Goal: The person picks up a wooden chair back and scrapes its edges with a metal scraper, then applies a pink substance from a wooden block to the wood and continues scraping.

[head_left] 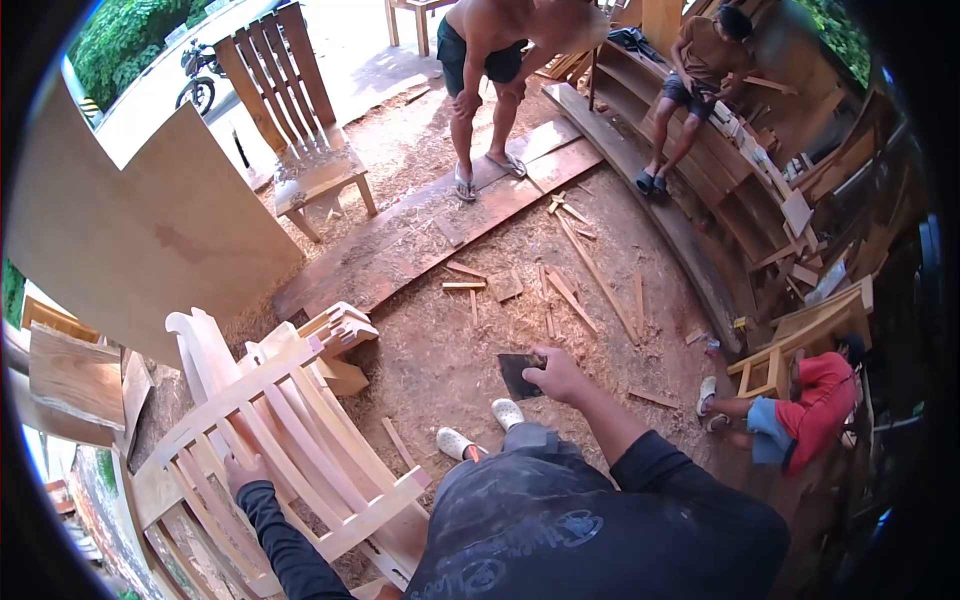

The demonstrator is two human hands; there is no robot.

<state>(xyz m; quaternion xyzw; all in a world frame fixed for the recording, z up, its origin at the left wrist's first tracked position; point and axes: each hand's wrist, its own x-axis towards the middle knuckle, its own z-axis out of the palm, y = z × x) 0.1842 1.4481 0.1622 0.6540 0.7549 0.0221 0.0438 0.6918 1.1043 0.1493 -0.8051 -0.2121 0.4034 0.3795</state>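
My right hand [556, 374] is closed around a putty knife [519, 375] with a wide, dark, flat blade. The blade points left, above the floor in front of my shoes. To my left, a slatted wooden chair frame [385, 503] of pale, bare wood leans with its curved slats running lengthwise. My left hand [244, 472] is on one of its slats, fingers curled over the wood; part of the grip is hidden.
Wood offcuts [574, 300] and shavings litter the floor ahead. A slatted chair [320, 178] and a large plywood sheet [170, 230] stand at the left. One person stands on boards [440, 220]; another sits on a shelf unit [735, 190]. A person in red bends beside a wooden frame [765, 375].
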